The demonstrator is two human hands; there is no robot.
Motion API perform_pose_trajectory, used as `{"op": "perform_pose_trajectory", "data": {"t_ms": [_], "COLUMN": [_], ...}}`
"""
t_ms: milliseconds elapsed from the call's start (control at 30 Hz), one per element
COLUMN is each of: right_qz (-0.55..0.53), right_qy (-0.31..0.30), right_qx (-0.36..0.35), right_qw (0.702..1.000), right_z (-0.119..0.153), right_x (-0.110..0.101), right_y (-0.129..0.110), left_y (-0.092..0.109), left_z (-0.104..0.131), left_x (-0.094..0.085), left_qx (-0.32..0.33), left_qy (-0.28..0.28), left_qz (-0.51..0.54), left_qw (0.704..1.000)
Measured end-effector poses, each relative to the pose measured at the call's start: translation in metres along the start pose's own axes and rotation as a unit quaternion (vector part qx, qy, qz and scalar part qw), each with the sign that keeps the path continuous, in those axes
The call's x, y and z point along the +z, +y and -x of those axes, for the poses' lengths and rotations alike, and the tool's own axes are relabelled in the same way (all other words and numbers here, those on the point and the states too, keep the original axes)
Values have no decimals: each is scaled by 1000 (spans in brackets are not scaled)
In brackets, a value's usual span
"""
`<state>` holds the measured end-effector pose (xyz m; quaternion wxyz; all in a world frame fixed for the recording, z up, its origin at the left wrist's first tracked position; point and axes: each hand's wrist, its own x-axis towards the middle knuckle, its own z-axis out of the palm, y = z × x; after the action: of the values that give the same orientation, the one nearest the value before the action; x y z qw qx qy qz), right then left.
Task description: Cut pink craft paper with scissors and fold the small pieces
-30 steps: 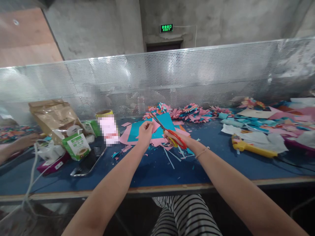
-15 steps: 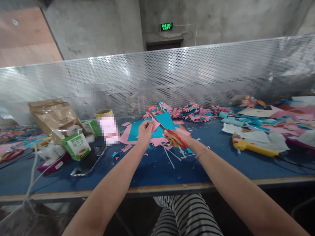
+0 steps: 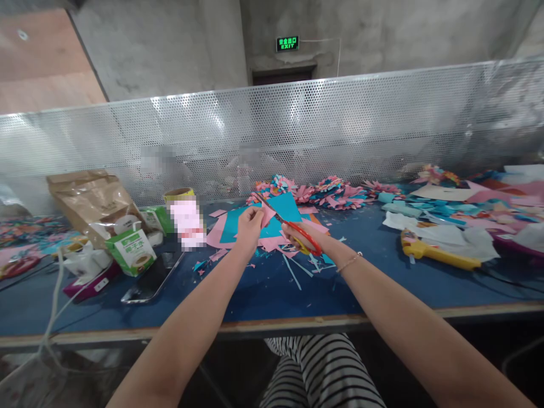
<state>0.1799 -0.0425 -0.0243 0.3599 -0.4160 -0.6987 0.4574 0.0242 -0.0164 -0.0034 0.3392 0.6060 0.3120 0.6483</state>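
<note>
A small piece of pink paper (image 3: 267,216) is pinched between the fingers of my left hand (image 3: 250,224). My right hand (image 3: 300,233) grips scissors (image 3: 309,238) with red and yellow handles, their blades pointing up and left along the pink paper's edge. Beneath both hands lie sheets of blue paper (image 3: 285,205) and pink paper, with cut strips and scraps (image 3: 293,273) scattered toward me. Just behind them sits a row of fringed paper flowers (image 3: 338,192) in pink, blue and orange.
Left of my hands are a phone (image 3: 153,277), a green-and-white carton (image 3: 132,251), a brown paper bag (image 3: 91,204) and a tissue pack (image 3: 91,272). On the right lies a yellow glue gun (image 3: 440,252) with its cord, near paper piles. A perforated metal screen (image 3: 297,124) stands behind the table.
Almost nothing differs. Both hands keep their hold on the pink paper and the scissors, and the view has shifted very slightly.
</note>
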Motion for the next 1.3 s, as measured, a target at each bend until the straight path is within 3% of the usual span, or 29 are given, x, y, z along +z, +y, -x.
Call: {"op": "perform_pose_trajectory", "data": {"t_ms": [200,433,733,967,1167,1300], "right_qz": [84,172,-10,17,147,144], "right_qy": [35,83,3,24,80,128], "right_qx": [-46,-49,1,0,-49,-54], "right_qw": [995,980,1000,1000,985,980], "right_z": [2,4,7,7,-1,-11], "right_x": [2,-3,2,1,-6,-15], "right_y": [-7,-12,-13,-17,-2,6], "left_y": [2,2,3,5,0,-4], "left_z": [0,0,3,5,3,1], "left_x": [0,0,3,6,4,3], "left_qx": [-16,-25,-52,-88,-83,-71], "left_qy": [-3,-5,-18,-21,-16,-32], "left_qz": [10,33,46,30,42,57], "left_qw": [1000,999,997,995,996,995]}}
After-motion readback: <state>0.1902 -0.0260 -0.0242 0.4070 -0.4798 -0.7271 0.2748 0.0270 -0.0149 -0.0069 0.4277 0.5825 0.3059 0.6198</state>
